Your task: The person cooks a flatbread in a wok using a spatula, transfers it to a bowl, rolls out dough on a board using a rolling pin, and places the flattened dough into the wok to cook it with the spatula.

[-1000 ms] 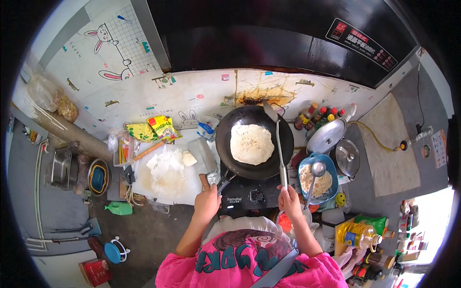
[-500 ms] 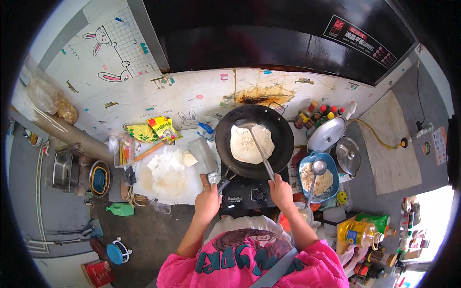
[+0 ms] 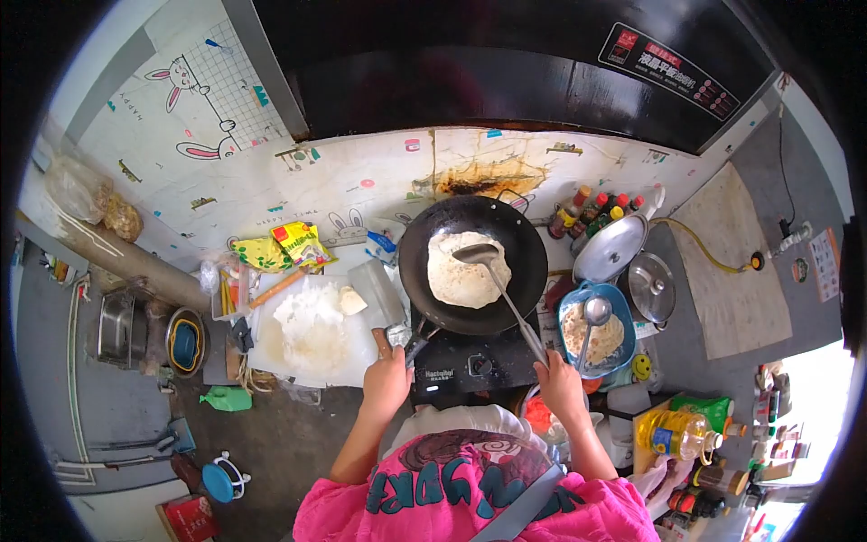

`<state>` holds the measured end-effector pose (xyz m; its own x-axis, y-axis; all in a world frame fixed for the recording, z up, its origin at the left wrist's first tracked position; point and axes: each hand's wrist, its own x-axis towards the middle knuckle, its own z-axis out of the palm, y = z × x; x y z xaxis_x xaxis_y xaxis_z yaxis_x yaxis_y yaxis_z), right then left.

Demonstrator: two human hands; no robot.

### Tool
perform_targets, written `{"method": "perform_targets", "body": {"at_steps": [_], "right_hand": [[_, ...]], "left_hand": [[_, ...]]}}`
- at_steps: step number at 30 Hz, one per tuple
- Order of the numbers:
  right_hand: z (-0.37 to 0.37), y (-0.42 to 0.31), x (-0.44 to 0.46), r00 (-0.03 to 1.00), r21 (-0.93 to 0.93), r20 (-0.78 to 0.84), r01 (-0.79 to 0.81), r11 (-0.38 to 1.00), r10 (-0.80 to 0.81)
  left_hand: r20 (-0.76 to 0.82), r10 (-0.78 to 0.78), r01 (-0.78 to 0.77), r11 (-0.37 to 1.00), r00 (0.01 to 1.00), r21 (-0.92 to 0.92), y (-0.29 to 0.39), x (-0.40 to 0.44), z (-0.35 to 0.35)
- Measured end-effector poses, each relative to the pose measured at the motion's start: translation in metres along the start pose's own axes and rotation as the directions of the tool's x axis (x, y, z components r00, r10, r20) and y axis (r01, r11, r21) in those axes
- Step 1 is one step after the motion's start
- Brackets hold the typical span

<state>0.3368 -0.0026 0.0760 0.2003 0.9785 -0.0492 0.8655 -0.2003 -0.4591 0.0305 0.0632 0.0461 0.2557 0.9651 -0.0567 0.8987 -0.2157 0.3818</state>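
My left hand (image 3: 387, 379) is closed round the handle of a black wok (image 3: 416, 303) that sits on a black cooktop (image 3: 452, 384). Inside the wok lies a pale flatbread (image 3: 462, 285), roughly round. Held by its handle in my right hand (image 3: 562, 384) is a long metal spatula (image 3: 517, 312). Its dark head is over the upper part of the flatbread; whether it touches is hard to tell. A brown wooden handle (image 3: 382, 342) lies close to my left fingers.
Left of the wok is a floured board (image 3: 271, 339) with a dough piece (image 3: 351, 301) and a rolling pin (image 3: 275, 286). On the right stand a blue basin (image 3: 571, 348) with a ladle (image 3: 594, 321), a lidded pot (image 3: 652, 285) and bottles (image 3: 591, 212). A range hood (image 3: 506, 72) hangs above.
My right hand has moved right and slightly down. The spatula has turned from edge-on to showing its broad head, and the flatbread looks rounder and shifted. My left hand keeps its grip.
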Motion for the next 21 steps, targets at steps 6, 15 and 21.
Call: {"method": "perform_targets", "body": {"at_steps": [6, 15, 21], "right_hand": [[0.006, -0.005, 0.001, 0.999, -0.035, 0.042, -0.013, 0.999, 0.014], [-0.025, -0.02, -0.02, 0.992, -0.125, 0.126, 0.035, 0.992, -0.019], [-0.071, -0.012, -0.019, 0.978, -0.234, 0.205, 0.094, 0.968, -0.045]], "left_hand": [[0.016, -0.002, 0.001, 1.0, 1.0, 0.013, 0.003, 0.0, -0.003], [0.051, -0.026, 0.026, 1.0, 0.998, 0.006, 0.006, 0.0, -0.006], [0.026, -0.026, 0.025, 1.0, 0.999, 0.013, 0.004, 0.001, -0.003]]}}
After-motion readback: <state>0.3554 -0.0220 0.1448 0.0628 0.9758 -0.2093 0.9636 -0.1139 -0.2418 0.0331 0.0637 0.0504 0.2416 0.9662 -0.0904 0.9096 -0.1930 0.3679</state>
